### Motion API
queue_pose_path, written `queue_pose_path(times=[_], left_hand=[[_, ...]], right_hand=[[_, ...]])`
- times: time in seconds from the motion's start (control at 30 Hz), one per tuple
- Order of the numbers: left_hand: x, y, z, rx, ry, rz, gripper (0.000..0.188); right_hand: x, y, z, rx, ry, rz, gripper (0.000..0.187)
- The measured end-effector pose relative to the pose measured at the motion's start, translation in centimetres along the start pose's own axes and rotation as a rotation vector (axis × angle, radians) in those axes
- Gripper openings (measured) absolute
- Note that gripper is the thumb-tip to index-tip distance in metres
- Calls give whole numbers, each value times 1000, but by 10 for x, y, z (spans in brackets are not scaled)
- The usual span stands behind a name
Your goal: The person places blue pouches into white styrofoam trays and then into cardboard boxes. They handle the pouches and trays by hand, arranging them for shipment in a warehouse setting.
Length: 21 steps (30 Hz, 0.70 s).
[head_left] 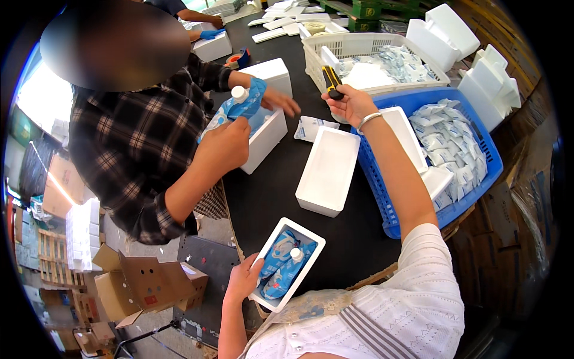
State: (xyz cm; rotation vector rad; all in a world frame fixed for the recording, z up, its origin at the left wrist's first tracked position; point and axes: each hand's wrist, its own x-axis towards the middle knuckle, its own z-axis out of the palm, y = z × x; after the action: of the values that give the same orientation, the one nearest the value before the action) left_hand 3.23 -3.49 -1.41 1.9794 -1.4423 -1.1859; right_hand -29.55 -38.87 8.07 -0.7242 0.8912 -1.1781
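Nearby, white crate [371, 40] and blue basket [373, 179] (forearm [403, 173] across it) crowd desk [257, 200]; right hand [353, 106] grips yellow-black tool [330, 82] by crate, left hand [242, 281] holds foam box [298, 277] of blue pouches [280, 278] at near edge, undersides hidden.

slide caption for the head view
The person's left hand holds a white rectangular foam box of blue plastic pouches; the right hand grips a yellow and black handheld tool.

A silver bracelet [368, 118] accompanies a white, patterned, short-sleeved top [418, 278].
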Motion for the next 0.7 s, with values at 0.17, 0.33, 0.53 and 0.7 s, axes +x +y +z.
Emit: queue_pose_path(times=[0.17,0.33,0.53,0.7], left_hand=[[2,-6,1,-46,65,9,43],[8,-19,4,-78,63,25,45],[11,-9,5,-76,77,23,41],[-12,2,2,20,93,-91,38]], right_hand=[[25,45,14,149,45,122,23],[20,94,35,157,40,211,29],[-27,85,45,10,-94,223,49],[-147,61,33,-376,-351,61,41]])
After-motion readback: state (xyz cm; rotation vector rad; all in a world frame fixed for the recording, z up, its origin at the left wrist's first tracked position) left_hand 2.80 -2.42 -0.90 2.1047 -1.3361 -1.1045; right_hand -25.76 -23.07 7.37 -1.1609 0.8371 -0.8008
